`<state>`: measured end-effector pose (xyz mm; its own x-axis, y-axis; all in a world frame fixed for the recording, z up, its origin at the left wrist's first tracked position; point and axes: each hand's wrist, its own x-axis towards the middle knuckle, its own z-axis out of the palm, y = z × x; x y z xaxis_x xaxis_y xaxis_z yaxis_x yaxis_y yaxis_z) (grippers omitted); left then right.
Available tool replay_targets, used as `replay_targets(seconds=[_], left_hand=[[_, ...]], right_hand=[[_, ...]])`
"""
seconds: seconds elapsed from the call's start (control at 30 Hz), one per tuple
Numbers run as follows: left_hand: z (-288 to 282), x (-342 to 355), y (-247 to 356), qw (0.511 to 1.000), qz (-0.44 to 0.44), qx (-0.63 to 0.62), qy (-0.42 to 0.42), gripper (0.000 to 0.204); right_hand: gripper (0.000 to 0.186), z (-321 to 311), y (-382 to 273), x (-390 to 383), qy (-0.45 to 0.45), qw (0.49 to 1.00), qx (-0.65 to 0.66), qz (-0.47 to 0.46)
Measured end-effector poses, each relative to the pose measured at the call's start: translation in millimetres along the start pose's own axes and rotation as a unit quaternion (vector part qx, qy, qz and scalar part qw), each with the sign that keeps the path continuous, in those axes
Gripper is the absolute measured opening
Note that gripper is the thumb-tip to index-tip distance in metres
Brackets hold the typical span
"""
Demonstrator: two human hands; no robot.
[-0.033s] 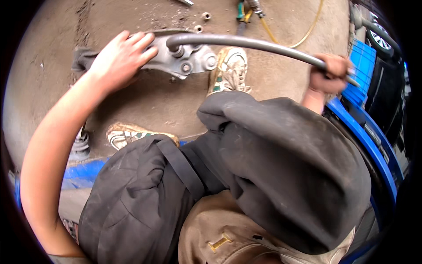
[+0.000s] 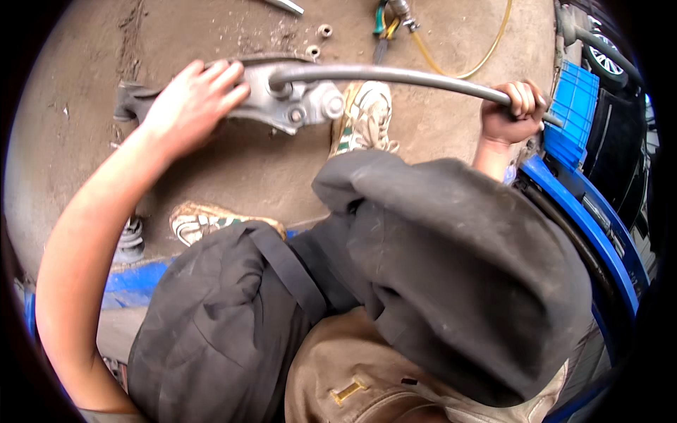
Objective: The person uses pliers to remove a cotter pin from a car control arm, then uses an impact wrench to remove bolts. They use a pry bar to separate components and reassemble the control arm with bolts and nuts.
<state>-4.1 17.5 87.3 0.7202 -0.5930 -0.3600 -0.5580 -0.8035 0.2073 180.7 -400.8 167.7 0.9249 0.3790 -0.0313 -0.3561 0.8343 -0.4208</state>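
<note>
My left hand (image 2: pixel 187 106) lies over a grey metal car suspension arm (image 2: pixel 254 100), its fingers wrapped across the upper edge. A long, bent steel wrench bar (image 2: pixel 402 76) reaches from that part to the right. Its left end turns down through a socket (image 2: pixel 282 90) onto the arm; the fastener under it is hidden. Around the bar's right end my right hand (image 2: pixel 513 116) is closed in a fist, with the tip sticking out beyond it. A round joint (image 2: pixel 331 104) and a bolt head (image 2: pixel 296 114) show on the arm beside the socket.
Two small metal nuts (image 2: pixel 324 31) lie on the dirty concrete floor. Farther off are green-and-yellow pliers (image 2: pixel 381 28) and a yellow air hose (image 2: pixel 430 60). A blue plastic crate (image 2: pixel 570 106) and blue metal rails (image 2: pixel 571 204) stand at right. My shoes (image 2: pixel 370 116) are below the arm.
My right hand and the bar's end have shifted slightly left in the picture. The bar's left part sits a little lower. My left hand stays on the suspension arm.
</note>
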Motion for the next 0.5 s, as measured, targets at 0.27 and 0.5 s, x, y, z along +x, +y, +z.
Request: replay_targets(seconds=[0.27, 0.5], left_hand=[[44, -25, 12, 0.987, -0.073, 0.111, 0.088, 0.087], [73, -81, 14, 0.969, -0.237, 0.017, 0.068, 0.102]], right_hand=[[0.016, -11, -2, 20, 0.048, 0.998, 0.004, 0.046], [0.031, 2, 42, 3, 0.101, 0.983, -0.153, 0.027]])
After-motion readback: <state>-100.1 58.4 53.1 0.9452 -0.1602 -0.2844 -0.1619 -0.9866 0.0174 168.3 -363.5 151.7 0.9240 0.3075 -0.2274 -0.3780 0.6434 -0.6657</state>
